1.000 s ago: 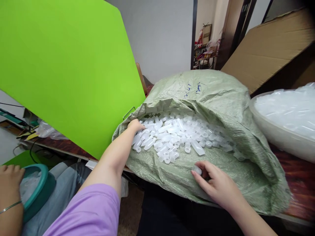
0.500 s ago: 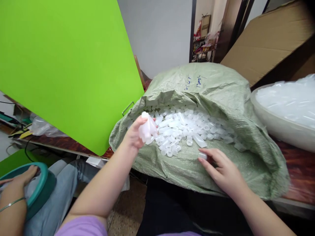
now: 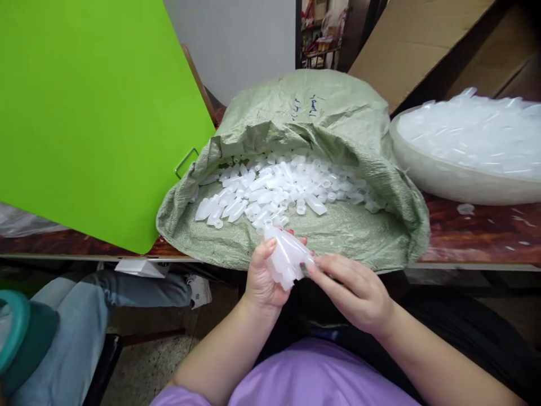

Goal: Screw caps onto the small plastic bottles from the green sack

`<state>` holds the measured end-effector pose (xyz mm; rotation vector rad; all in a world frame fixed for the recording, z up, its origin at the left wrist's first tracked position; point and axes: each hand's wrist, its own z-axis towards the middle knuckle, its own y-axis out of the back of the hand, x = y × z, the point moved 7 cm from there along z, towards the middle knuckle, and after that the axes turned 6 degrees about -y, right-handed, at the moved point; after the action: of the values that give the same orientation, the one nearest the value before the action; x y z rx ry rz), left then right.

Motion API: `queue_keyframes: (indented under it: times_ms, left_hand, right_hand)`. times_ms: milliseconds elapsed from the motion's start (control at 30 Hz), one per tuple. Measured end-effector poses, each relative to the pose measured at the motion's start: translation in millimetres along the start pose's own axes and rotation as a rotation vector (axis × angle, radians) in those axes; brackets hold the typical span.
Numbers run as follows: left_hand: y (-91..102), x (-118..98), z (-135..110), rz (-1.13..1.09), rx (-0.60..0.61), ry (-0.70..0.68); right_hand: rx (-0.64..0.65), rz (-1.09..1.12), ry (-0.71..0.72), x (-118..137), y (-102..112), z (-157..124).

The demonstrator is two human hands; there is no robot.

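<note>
In front of my body, my left hand is closed round a bunch of translucent white plastic tubes, thumb on the near side. My right hand meets it from the right, its thumb and fingers pinched at the bunch's right end on a small translucent tube, mostly hidden by the fingertips. Just beyond both hands lies a pale green woven sack, its mouth open towards me. Inside it is a heap of similar loose tubes, some with tapered ends.
A large whitish bowl heaped with translucent pieces stands right of the sack on a reddish-brown table. A bright green panel leans at left. Cardboard is behind. At lower left, a person's jeans-clad leg and teal basin show.
My left hand has drawn the bunch back from over the sack towards my body. My right hand has brought its small tube up against it. The view has shifted too.
</note>
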<state>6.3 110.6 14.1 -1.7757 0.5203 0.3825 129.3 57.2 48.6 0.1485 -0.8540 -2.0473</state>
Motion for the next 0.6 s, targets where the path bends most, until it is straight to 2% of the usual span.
queue_keyframes:
  times_ms: [67,133,233,300,333,367,500,600]
  left_hand:
    - [3.0,5.3,-2.6,0.007,-0.026,0.003]
    - [7.7,9.0,-3.0,0.022,-0.073,-0.006]
    - [11.4,12.9,-1.2,0.045,-0.106,-0.021]
    - [10.3,13.3,0.3,0.071,-0.082,-0.042]
    - [9.5,12.8,0.8,0.087,-0.068,-0.056]
    - [8.8,12.3,1.2,0.099,-0.057,-0.066]
    - [8.1,10.1,0.7,0.101,-0.040,-0.103]
    - [7.5,8.3,-0.7,0.098,-0.022,-0.133]
  right_hand:
    - [0.003,-0.024,0.066,1.0,0.0,-6.3]
    - [-0.019,-0.004,-0.002,-4.6,0.1,-7.0]
    - [0.030,0.099,-0.357,-25.7,-7.8,-4.8]
    - [0.171,0.179,-0.602,-36.6,-20.4,-8.0]
    - [0.235,0.194,-0.671,-38.1,-25.1,-9.6]
    - [0.257,0.189,-0.695,-37.8,-26.1,-9.7]
    - [0.151,0.159,-0.626,-32.2,-16.0,-4.5]
    - [0.271,0.297,-0.773,-37.9,-26.7,-12.3]
